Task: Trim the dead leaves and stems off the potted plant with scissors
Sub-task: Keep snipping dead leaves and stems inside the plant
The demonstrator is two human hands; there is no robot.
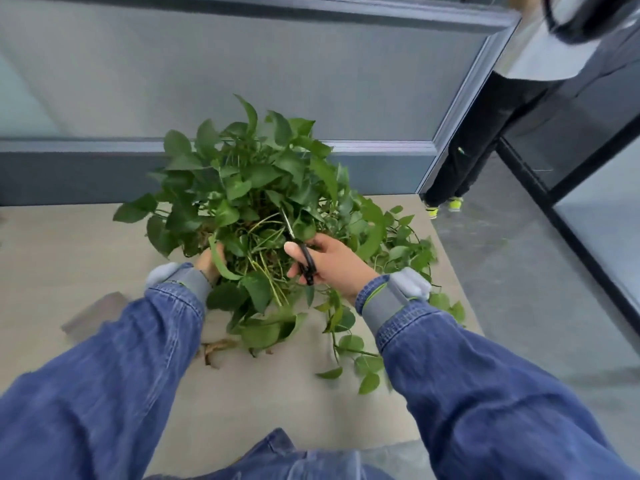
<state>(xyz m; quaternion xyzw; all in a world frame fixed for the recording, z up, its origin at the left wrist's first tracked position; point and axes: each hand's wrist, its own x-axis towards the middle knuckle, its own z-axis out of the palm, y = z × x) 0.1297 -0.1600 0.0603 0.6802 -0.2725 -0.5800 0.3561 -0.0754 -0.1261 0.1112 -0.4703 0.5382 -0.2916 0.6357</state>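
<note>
A bushy green potted plant [249,181] stands on the pale table [69,258], its pot hidden under the leaves. My right hand [332,263] grips black-handled scissors [304,254]; the blades point up-left into the stems near the plant's middle. My left hand [209,263] reaches into the foliage at the plant's left base, mostly hidden by leaves, fingers around a long leaf or stem. Long vines [408,251] trail off to the right. A brown dead leaf [216,348] lies on the table in front of the plant.
A grey partition wall [242,81] stands right behind the table. A dark flat object [95,315] lies at the left, blurred. A person [485,133] in dark trousers stands on the grey floor at the right. The table's right edge runs past the vines.
</note>
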